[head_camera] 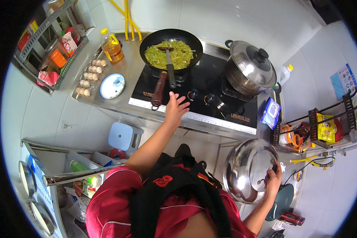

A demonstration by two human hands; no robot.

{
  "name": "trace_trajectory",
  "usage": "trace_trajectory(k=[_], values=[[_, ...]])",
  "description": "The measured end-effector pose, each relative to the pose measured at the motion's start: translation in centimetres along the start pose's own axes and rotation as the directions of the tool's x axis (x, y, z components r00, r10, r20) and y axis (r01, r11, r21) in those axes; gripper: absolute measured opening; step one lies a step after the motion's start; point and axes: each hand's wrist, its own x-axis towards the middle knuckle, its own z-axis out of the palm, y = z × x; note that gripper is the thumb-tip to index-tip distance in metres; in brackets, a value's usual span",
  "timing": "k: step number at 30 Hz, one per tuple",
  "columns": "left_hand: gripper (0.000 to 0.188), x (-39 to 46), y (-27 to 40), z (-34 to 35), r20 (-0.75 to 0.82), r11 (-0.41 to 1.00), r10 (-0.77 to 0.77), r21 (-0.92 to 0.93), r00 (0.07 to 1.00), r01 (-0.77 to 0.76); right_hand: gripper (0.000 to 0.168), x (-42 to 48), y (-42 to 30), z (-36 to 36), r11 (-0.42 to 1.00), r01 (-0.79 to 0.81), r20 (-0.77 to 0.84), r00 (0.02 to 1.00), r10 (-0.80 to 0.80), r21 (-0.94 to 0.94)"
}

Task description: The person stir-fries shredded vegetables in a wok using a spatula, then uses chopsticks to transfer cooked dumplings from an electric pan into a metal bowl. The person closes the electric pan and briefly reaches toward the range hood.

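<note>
My left hand [176,108] reaches over the stove's front edge with fingers spread and nothing in it. It is nearest to the dark red handle [159,90] of a black wok [193,61]. Shredded green food [154,56] fills the wok's bottom, and a spatula [170,65] rests in it, its dark grip hanging over the rim toward me. Low on my right, my right hand [273,178] grips a shiny metal lid with a glass center [236,166] by its knob, tilted upright beside my body. My fingers partly hide the knob.
A lidded steel pot [241,71] stands on the right side of the black gas stove [205,80]. Left of it are an oil bottle [112,49], several eggs [90,76] and a blue-rimmed plate [112,86]. A blue stool [121,136] sits below the counter; an open drawer [77,156] lies at left.
</note>
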Motion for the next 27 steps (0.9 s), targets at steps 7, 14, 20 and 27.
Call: trace_trajectory(k=[7,14,20,27], values=[[0.059,6.8,1.1,-0.6,0.075,0.986,-0.004,-0.166,0.997,0.016,0.034,0.8,-14.5,14.3,0.931,0.365,0.342,0.874,-0.347,0.012],[0.034,8.5,-1.6,-0.8,0.115,0.937,0.258,0.211,0.959,-0.278,0.03,4.7,-26.0,33.3,0.831,0.55,0.497,0.698,-0.515,0.089],[0.035,1.1,1.8,1.0,0.056,0.977,0.018,0.212,0.998,-0.03,0.03,15.3,-26.1,51.4,0.734,0.669,0.649,0.509,-0.565,0.114],[0.036,0.5,2.4,0.4,0.045,0.982,-0.049,0.187,0.998,0.04,0.03,19.4,-22.3,62.7,0.569,0.82,0.69,0.449,-0.569,-0.064]])
